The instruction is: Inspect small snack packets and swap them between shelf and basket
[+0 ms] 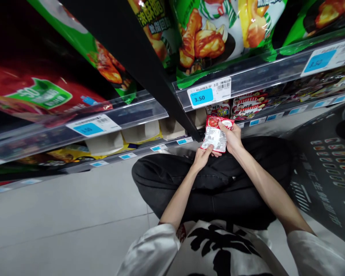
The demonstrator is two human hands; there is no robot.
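A small red and silver snack packet (215, 138) is held between my two hands, over my crossed legs. Its printed silver panel with a white label faces up. My left hand (202, 156) pinches the lower left edge, thumb on top. My right hand (231, 137) grips the upper right side, with the thumb lying across the red top. Just beyond the packet, red and white striped snack packets (248, 105) stand on the bottom shelf, beside a dark packet (217, 109) with red and white print.
Shelf rails with price tags (209, 94) run close above my hands. A black upright post (149, 65) divides the shelves. Large green snack bags (207, 38) fill the upper shelf. A grey shopping basket (327, 172) stands at my right. Pale floor tiles (74, 222) lie at left.
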